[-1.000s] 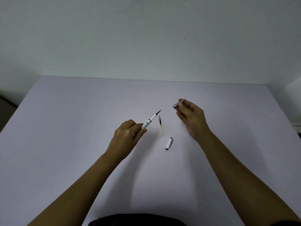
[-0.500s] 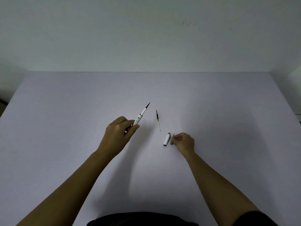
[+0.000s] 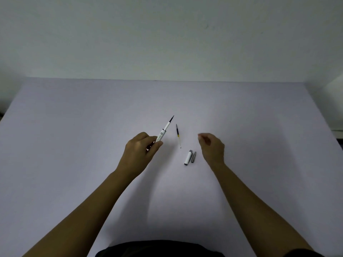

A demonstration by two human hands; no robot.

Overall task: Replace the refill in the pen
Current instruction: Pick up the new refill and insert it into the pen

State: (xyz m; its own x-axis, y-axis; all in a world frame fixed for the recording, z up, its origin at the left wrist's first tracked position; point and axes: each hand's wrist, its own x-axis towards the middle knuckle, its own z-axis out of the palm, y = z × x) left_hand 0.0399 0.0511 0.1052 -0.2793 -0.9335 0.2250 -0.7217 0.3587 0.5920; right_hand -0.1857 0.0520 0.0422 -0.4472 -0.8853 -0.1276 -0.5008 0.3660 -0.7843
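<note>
My left hand (image 3: 138,152) grips a white pen barrel (image 3: 161,135) tilted up and to the right, with a refill's dark tip (image 3: 171,119) sticking out of its open end. A second, thin refill (image 3: 178,135) lies on the table just right of the barrel. Nearer to me lie a white pen cap (image 3: 188,157) and, touching its right side, a small grey nose cone (image 3: 193,157). My right hand (image 3: 211,147) hovers just right of these two pieces, fingers loosely curled, holding nothing.
Everything lies on a pale lavender table (image 3: 74,127) that meets a plain light wall (image 3: 167,34) at the back. A white object (image 3: 336,84) shows at the far right corner.
My right hand brought the grey nose cone down, laid it beside the white cap, let go and lifted away to the right. My left hand kept its grip on the barrel.
</note>
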